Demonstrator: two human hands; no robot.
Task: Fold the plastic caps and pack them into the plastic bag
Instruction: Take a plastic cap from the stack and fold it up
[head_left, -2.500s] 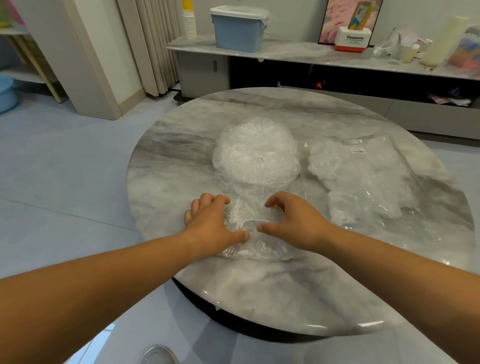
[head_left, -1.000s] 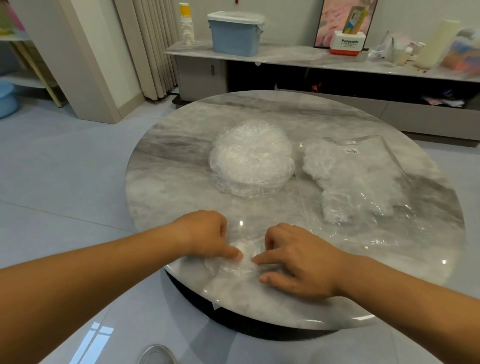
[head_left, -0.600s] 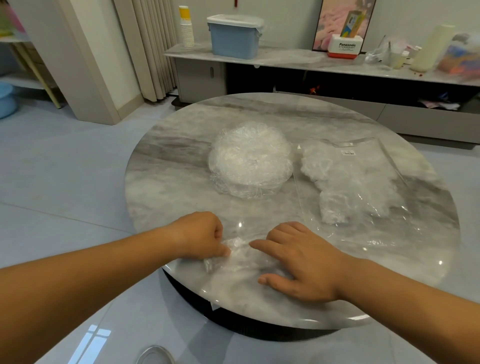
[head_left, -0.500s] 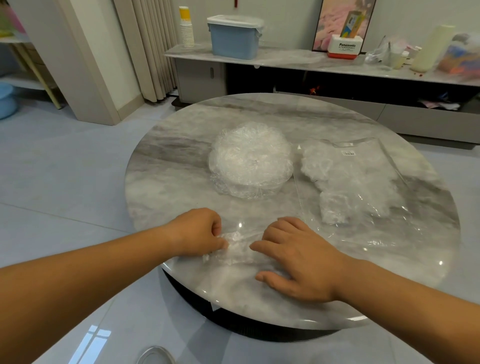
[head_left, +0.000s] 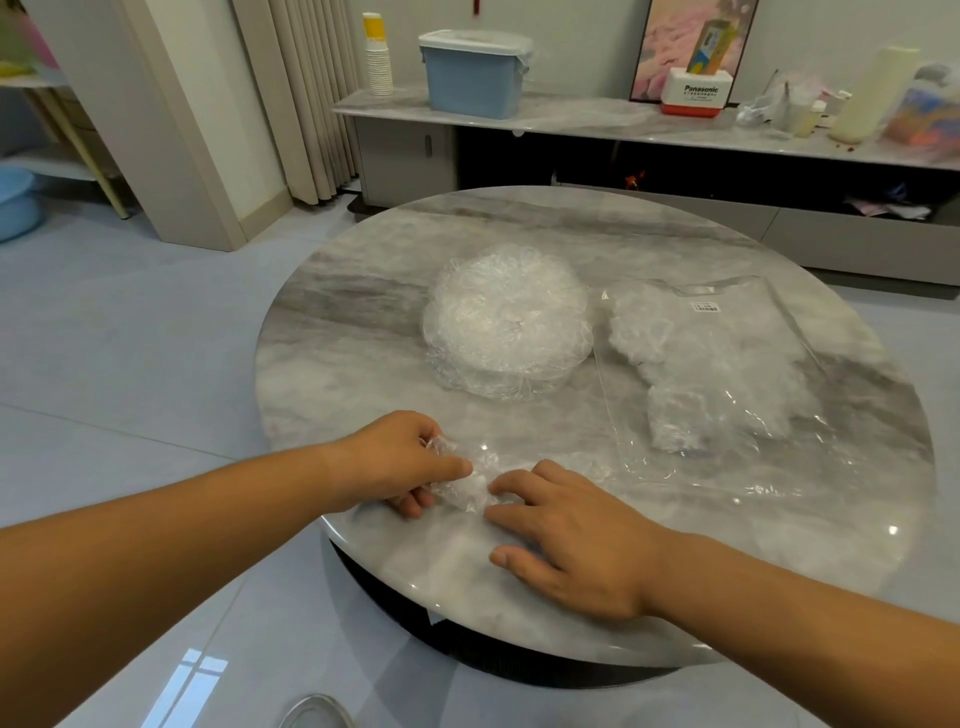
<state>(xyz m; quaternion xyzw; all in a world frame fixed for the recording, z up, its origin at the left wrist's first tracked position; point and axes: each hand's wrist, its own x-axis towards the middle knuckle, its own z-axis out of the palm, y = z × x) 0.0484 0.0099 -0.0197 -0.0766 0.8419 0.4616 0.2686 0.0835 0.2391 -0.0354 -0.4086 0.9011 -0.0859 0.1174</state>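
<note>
- Left hand (head_left: 400, 462) pinches a crumpled clear plastic cap (head_left: 465, 488) at the near edge of the round grey marble table (head_left: 363, 322).
- Right hand (head_left: 571, 540), fingers loosely straight, touches that cap.

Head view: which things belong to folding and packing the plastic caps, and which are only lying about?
Job: crumpled clear plastic cap, pinched by left hand, pressed by right hand; round stack of clear plastic caps; clear plastic bag holding folded caps.
Lying about: blue lidded plastic box; stack of white paper cups; red-and-white Panasonic box; blue plastic basin.
</note>
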